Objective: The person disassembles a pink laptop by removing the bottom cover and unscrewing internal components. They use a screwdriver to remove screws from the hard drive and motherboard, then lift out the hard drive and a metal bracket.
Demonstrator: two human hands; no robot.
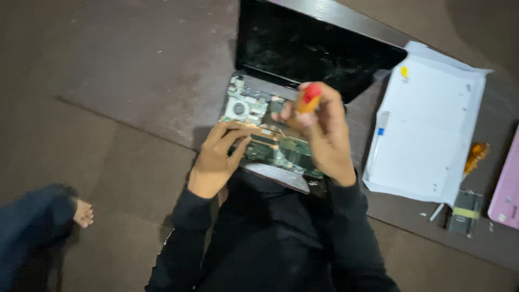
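Note:
An opened laptop (pixel 319 51) lies on the floor with its dark screen tilted back and its green circuit board (pixel 281 148) and round fan (pixel 239 108) bare. My right hand (pixel 324 135) is shut on a screwdriver with a red and orange handle (pixel 310 97), held upright over the board. My left hand (pixel 216 157) rests on the board's left part, fingers spread and pressing on it. Black sleeves cover both arms.
A white sheet of paper (pixel 427 130) lies to the right of the laptop with small parts on it. Beyond it are an orange tool (pixel 477 154), a dark component (pixel 464 212) and a pink cover (pixel 507 194). A bare foot (pixel 82 213) shows at lower left.

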